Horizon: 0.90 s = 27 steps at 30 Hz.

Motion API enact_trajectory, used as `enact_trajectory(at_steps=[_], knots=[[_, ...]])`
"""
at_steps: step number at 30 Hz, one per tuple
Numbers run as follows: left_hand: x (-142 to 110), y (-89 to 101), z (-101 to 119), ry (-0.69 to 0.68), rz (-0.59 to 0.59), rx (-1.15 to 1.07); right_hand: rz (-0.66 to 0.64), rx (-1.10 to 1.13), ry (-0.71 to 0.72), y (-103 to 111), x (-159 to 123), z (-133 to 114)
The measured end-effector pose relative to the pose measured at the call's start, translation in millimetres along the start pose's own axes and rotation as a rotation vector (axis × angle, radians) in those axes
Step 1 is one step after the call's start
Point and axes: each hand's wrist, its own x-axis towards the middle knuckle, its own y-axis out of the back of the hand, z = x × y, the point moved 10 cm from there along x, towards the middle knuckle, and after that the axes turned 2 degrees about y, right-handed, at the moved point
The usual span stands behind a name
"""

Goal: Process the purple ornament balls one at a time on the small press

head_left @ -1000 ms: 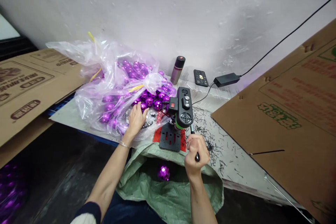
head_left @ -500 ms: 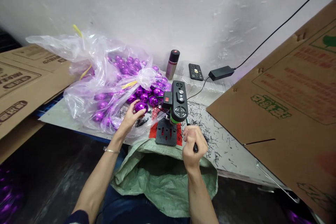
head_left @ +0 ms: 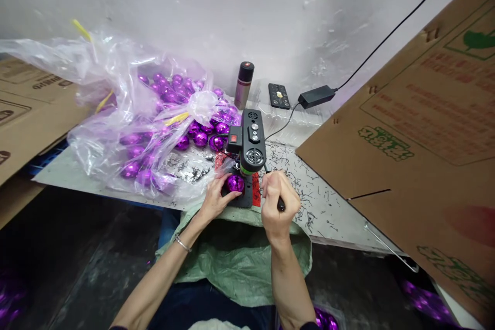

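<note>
Between the thumb and fingers of my left hand [head_left: 217, 197] is a shiny purple mirror-faceted ball [head_left: 235, 183]. That ball sits over the black base plate [head_left: 244, 200] of a small bench press, just under the green-ringed end of its black head [head_left: 253, 139]. My right hand [head_left: 279, 201] is wrapped in a fist round the press's black-ended lever [head_left: 281, 205]. A clear plastic bag [head_left: 127, 98] spills more purple balls [head_left: 200, 138] onto the table left of the press. Below the press gapes the mouth of a green woven sack [head_left: 235, 263].
A dark-capped bottle [head_left: 243, 85], a phone [head_left: 278, 96] and a black power adapter [head_left: 317, 96] lie along the wall. Small black bits litter the table [head_left: 325, 206]. Cardboard boxes flank it, one at right [head_left: 410, 129], one at left [head_left: 34, 108].
My left hand has picked a purple ball from the pile and carried it right, under the press head. A ball seen falling into the sack is gone from sight. My right hand stays on the lever.
</note>
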Motion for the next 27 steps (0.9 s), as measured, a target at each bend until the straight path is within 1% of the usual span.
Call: enact_trajectory(at_steps=[2, 7, 10, 12, 15, 18, 22, 27], knots=[[0.9, -2.2, 5.3, -0.064, -0.004, 0.105, -0.002, 0.007, 0.007, 0.3, -1.0, -1.1], [0.4, -9.0, 20.8, -0.180, -0.026, 0.256, 0.000, 0.011, 0.021, 0.5, -2.9, -1.9], [-2.9, -12.0, 28.8, -0.246, -0.065, 0.316, -0.002, 0.009, 0.034, 0.5, -4.0, -2.5], [-4.9, -11.4, 31.5, -0.263, -0.096, 0.318, -0.005, 0.009, 0.044, 0.3, -4.8, -3.0], [-5.1, -9.9, 32.0, -0.243, -0.135, 0.289, -0.008, 0.007, 0.043, 0.3, -6.3, -2.6], [-1.6, -11.5, 28.9, -0.184, -0.145, 0.259, -0.004, 0.015, 0.038, 1.0, -7.5, -2.0], [2.5, -16.5, 21.9, -0.102, -0.096, 0.230, -0.010, 0.017, 0.041, 1.2, -8.0, -1.6], [2.6, -20.3, 20.9, -0.119, -0.015, 0.131, -0.011, 0.015, 0.040, 1.5, -8.9, -0.6]])
